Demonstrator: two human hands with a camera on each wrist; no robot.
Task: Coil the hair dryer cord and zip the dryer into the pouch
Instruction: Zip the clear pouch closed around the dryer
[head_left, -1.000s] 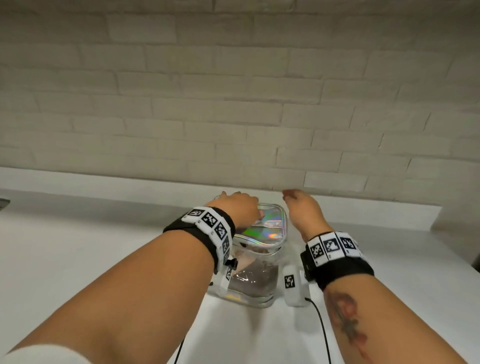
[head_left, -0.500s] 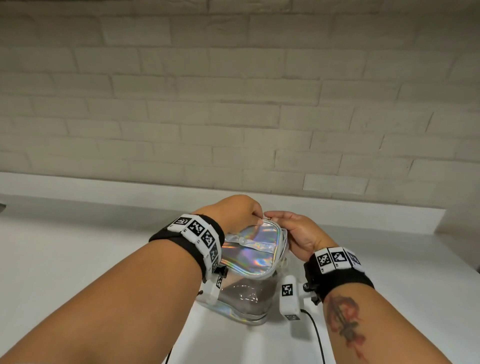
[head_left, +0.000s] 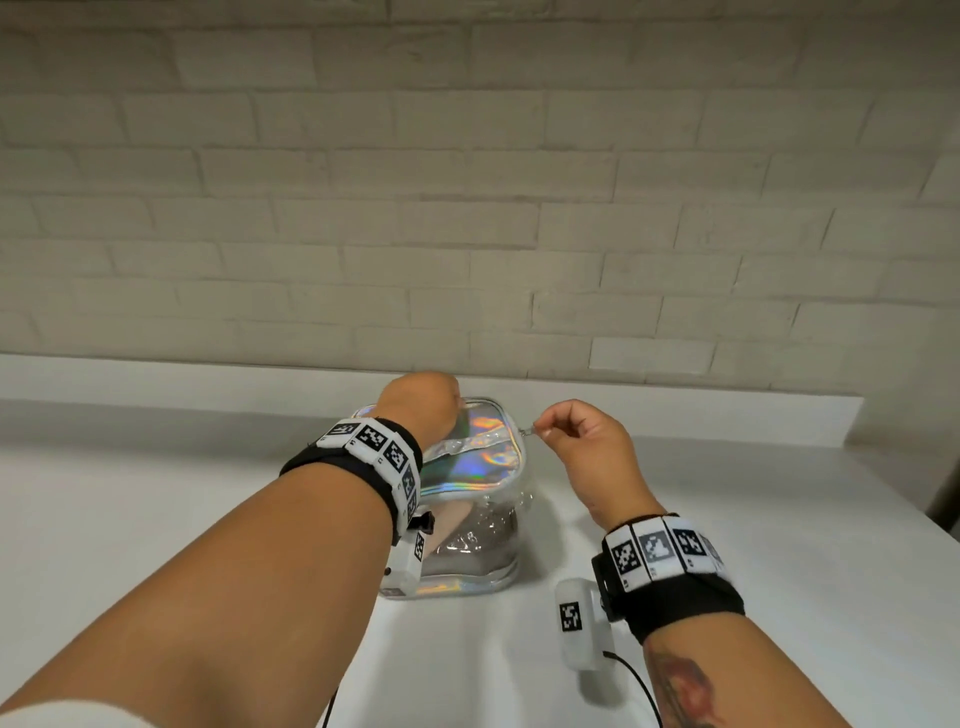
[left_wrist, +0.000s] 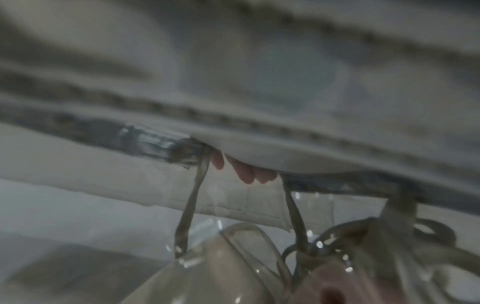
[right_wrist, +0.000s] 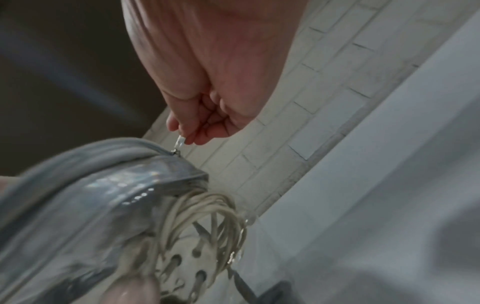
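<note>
**Nearly zipped: soft pouch, small metal pull**

Now the pouch (head_left: 467, 467) stands on the white counter (head_left: 156, 519) near the brick wall, in the middle of the scene, with the dryer (right_wrist: 182, 265) and its coiled cord (right_wrist: 207, 209) showing through the clear sides. The right hand (head_left: 582, 447) pinches the zip pull (head_left: 527, 430) between thumb and fingertip at the pouch's right far corner, the other fingers curled in. The left hand (head_left: 421, 410) sits on the pouch's far left edge; from the left wrist view a few fingertips (left_wrist: 244, 172) curl over the rim, so it seems to be gripping the top, though the exact hold is hard to read.

The pouch looks soft, thin and slick, likely to buckle under a sideways pull, so steadying it at the rim opposite the pull makes sense. The pull is small, stiff and best taken by a fingertip pinch. The dryer probably gives the pouch enough weight to stay put.

Count: one pouch, one dryer, one coiled cord, one zip pull seen, two hands.
</note>
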